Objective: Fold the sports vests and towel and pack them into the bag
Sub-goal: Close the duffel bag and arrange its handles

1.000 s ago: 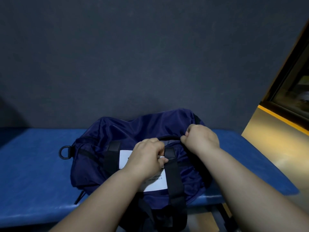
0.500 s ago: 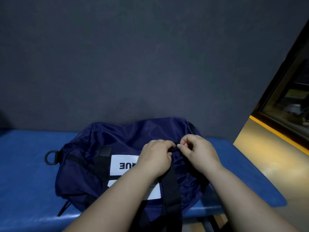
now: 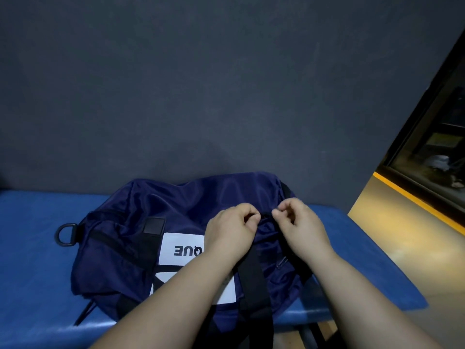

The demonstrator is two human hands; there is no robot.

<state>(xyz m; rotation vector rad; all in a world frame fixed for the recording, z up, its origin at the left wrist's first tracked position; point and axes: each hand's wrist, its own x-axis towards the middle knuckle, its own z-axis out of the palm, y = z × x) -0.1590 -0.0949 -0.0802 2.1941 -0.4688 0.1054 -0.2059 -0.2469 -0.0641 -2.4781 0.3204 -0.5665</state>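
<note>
Blue bench (image 3: 30,248) against dark grey wall (image 3: 201,84); perhaps a window (image 3: 432,147) right.

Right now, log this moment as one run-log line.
bag: navy, on blue bench | left hand: pinches bag top | right hand: curled beside it, grip unclear | vests, towel: not visible

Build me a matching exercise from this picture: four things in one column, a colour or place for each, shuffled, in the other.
Things:
1. bag
2. bench pad
3. label
4. D-ring

Colour or place:
a. white, with upside-down letters
b. at the bag's left end, lying on the pad
c. bright blue
d. navy

Pairs: 1-d, 2-c, 3-a, 4-b
</note>
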